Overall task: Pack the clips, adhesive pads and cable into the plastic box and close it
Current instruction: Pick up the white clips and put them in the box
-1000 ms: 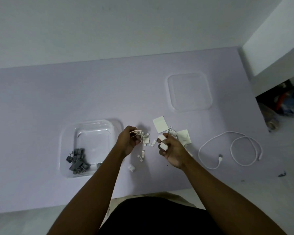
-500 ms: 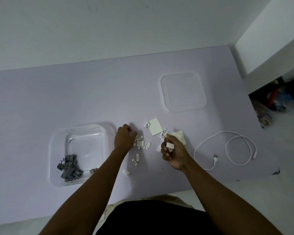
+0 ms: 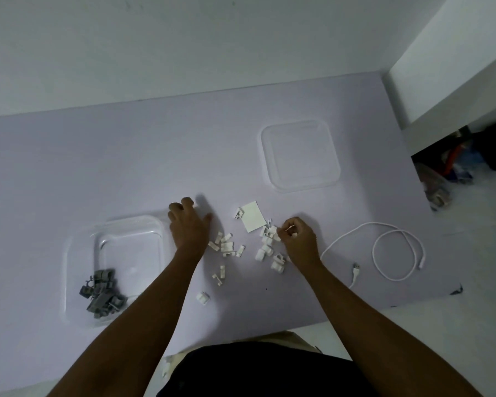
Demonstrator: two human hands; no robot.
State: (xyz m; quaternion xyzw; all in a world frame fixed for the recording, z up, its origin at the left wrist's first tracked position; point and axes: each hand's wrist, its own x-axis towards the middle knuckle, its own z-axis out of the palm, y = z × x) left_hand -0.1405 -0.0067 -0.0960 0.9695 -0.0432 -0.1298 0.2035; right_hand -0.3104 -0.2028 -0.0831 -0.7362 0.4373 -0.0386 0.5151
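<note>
Head view. A pale lilac counter is seen from above, set against a white wall. The clear plastic box lies open at the near left, and a heap of grey clips is held in its near-left corner. The box's clear lid is placed flat, well apart, at the far right.

The left hand is laid palm-down at the box's right edge, its fingers spread and its grip apart, with nothing seen in it. The right hand is curled beside the scattered parts; its grip is drawn together, and whether something small is pinched at the fingertips cannot be told.

Between the 2 hands, loose white clips are strewn on the counter, with more white clips clustered just left of the right hand and 1 stray clip nearer the person. A square white adhesive pad is seen lying flat just beyond them. The white cable is looped loosely on the counter to the right, outside the box, its plug end nearest the right forearm.
</note>
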